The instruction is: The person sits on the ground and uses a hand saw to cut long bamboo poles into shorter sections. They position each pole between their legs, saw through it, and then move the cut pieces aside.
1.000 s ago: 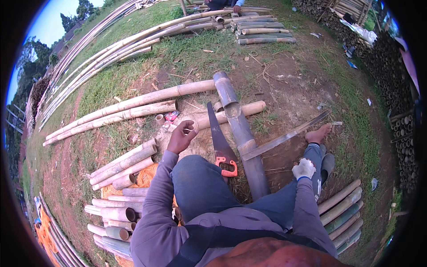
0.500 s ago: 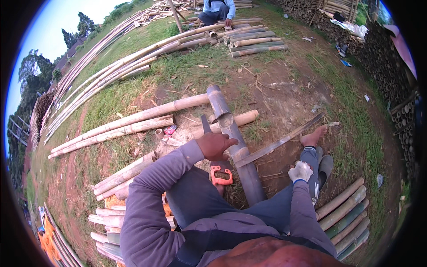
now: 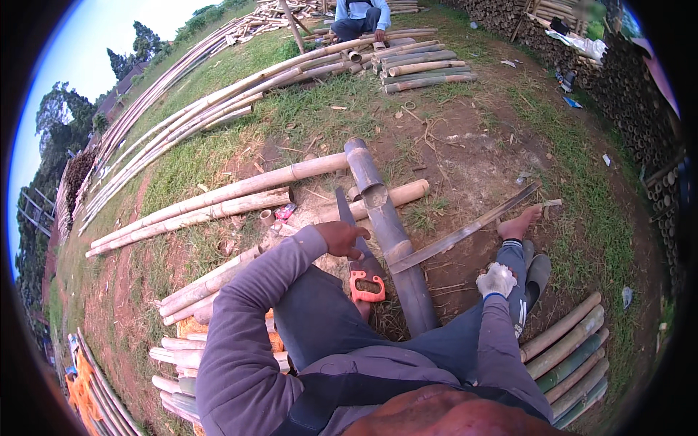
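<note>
A dark, thick bamboo pole lies lengthwise before me, its near end between my legs. A notch is cut in its upper side. Left of it, a handsaw with an orange handle rests blade upward and away. My bare left hand hovers by the saw blade, bent at the wrist, with fingers apart. My right hand, in a white glove, rests curled by my right lower leg; what it may hold is hidden. A long flat strip lies across the pole toward my bare right foot.
Pale bamboo poles stretch left. Cut lengths are stacked near left and near right. Ahead, a person in a light blue shirt sits behind another stack of cut bamboo. A dark bamboo pile stands far right.
My left hand has drawn back leftward from the pole, its pointing finger less stretched. The saw stays in place. My gloved right hand has turned slightly. The whole view has shifted a little.
</note>
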The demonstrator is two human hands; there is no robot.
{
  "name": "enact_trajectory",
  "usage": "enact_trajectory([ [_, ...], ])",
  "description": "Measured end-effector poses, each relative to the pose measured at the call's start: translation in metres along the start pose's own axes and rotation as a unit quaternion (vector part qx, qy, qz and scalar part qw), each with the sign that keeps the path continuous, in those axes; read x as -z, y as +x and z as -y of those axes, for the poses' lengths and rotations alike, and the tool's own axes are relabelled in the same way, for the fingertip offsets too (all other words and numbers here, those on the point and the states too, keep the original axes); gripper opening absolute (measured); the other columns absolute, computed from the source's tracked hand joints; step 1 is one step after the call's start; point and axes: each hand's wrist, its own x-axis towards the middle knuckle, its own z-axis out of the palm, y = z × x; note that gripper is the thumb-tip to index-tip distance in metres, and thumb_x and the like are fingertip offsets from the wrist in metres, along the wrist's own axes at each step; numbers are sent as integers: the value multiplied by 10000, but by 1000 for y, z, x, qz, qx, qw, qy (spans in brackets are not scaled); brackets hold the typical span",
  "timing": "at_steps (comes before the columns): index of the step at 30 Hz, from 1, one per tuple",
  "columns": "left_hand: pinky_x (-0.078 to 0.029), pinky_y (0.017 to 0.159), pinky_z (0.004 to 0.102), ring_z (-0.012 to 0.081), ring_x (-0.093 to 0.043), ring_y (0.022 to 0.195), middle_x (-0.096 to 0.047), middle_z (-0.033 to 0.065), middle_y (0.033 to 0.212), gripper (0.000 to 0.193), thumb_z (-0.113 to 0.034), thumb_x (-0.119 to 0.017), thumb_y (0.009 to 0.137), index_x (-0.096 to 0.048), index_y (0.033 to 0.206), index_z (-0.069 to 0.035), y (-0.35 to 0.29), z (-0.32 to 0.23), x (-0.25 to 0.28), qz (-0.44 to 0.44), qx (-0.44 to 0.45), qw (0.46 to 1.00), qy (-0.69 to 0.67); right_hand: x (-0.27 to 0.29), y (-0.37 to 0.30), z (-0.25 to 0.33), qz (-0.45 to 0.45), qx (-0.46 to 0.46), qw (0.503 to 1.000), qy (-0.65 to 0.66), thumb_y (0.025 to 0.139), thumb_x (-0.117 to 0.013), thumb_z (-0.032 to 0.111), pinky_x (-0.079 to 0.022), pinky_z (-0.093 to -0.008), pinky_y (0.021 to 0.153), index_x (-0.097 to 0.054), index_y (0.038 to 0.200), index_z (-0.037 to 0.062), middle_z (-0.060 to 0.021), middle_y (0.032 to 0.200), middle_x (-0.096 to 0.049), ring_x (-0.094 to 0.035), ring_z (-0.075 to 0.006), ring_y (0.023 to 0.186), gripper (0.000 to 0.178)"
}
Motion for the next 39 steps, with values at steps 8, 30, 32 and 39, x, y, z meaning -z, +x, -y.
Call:
enact_trajectory([
  [8,-577,920,510,394,-767,1017,-798,198,1025,684,-474,-803,918,-602,1454,-100,4,10,-10,-35,-13,999,29,-2,-1,5,10,-6,1000,20,891,-768,387,-477,-524,1125,-834,1097,165,-128,1169,-799,-718,-346,1196,310],
  [30,-540,1035,517,402,-694,1221,-741,211,1281,729,-485,-832,854,-660,1442,-90,43,24,-26,-24,-2,998,55,-6,-2,7,9,12,1000,-10,938,-763,383,-594,-526,919,-814,1189,202,-126,1163,-811,-770,-360,1095,313],
  [32,-540,1037,516,402,-696,1219,-743,214,1276,732,-484,-833,852,-662,1443,-88,44,28,-28,-28,-3,998,60,-8,-1,6,17,12,1000,2,943,-757,374,-593,-525,925,-812,1194,203,-125,1176,-808,-766,-358,1108,308],
  [39,-542,1038,513,408,-699,1212,-750,223,1252,725,-489,-834,848,-670,1430,-88,52,33,-31,-24,-15,997,78,-1,-4,12,14,12,1000,-9,939,-747,363,-592,-529,927,-812,1202,201,-127,1187,-803,-760,-362,1117,316],
])
